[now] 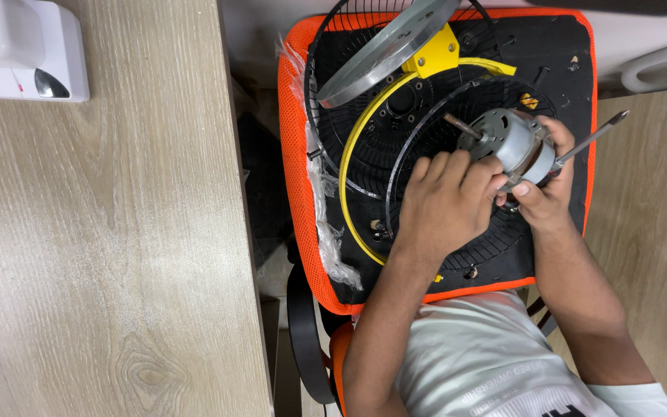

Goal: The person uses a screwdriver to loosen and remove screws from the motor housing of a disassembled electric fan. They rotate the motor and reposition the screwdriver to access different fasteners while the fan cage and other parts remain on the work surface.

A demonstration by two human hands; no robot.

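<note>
A grey metal fan motor (508,140) with a short shaft pointing up-left is held over a black wire fan guard (395,123). My left hand (445,202) presses its fingers against the motor's near side. My right hand (543,185) grips the motor from the right and also holds a screwdriver (592,139) whose tip points up-right. The guard has a yellow ring (349,162) and a yellow bracket (435,52), and lies on an orange-edged black seat (293,154). A grey round plate (384,50) leans over the guard's top.
A wooden table (102,232) fills the left, with a white device (21,48) at its top corner. Crumpled clear plastic (324,208) lies along the seat's left edge. A white curved bar (661,66) is at top right, and a wood-look surface (650,232) with small white scraps to the right.
</note>
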